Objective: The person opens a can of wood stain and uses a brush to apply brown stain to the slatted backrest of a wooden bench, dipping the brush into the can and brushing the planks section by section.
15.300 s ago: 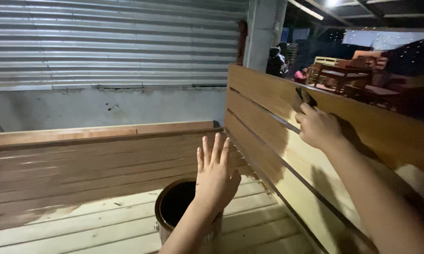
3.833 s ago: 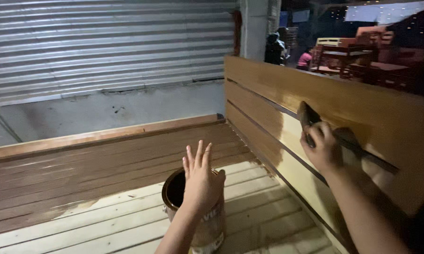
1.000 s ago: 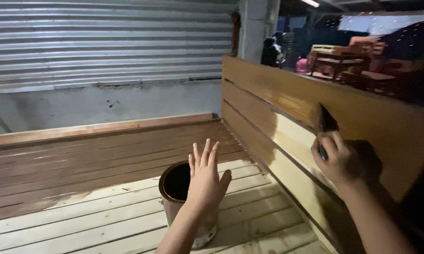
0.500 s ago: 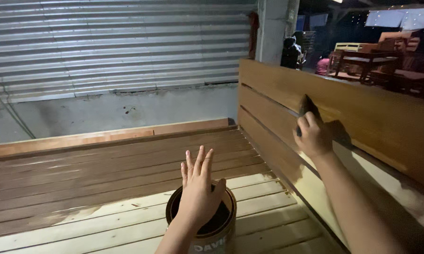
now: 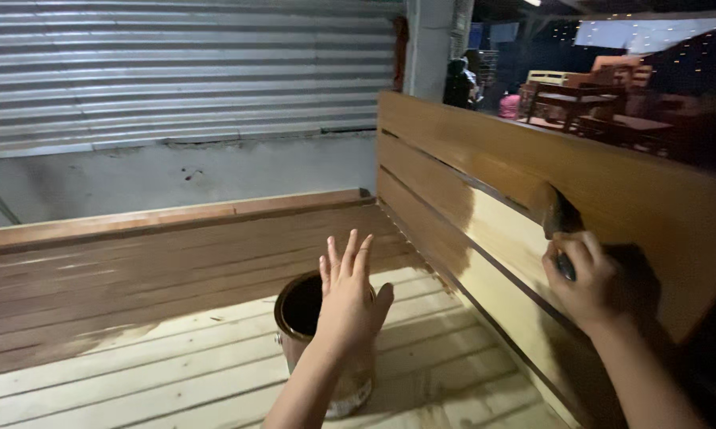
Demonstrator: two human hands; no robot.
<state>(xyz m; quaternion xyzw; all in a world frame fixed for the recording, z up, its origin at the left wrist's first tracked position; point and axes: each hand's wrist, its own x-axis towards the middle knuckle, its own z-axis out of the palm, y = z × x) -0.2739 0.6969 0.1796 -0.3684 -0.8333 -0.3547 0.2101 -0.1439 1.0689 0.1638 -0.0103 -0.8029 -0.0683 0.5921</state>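
On a slatted wooden platform (image 5: 175,357), head view, items as follows.

Left hand (image 5: 348,298): fingers spread and pointing up, palm released, grasping nothing; positioned over the near rim of an open tin of stain.

Tin of stain (image 5: 310,334): round, dark inside, upright on the pale unstained boards, partly hidden behind the left hand; whether the palm touches the rim cannot be told.

Right hand (image 5: 584,278): clenched around the handle of a paintbrush (image 5: 561,222), bristles pressed against the upright slatted backboard (image 5: 469,159).

Backboard: mostly stained brown; one pale bare patch on the middle slat, just left of the brush.

Platform boards: far half stained dark brown, near half bare and pale.

Background: corrugated metal shutter (image 5: 175,71) above a grey concrete wall (image 5: 175,175); wooden furniture (image 5: 588,99) stacked beyond the backboard, dimly lit.
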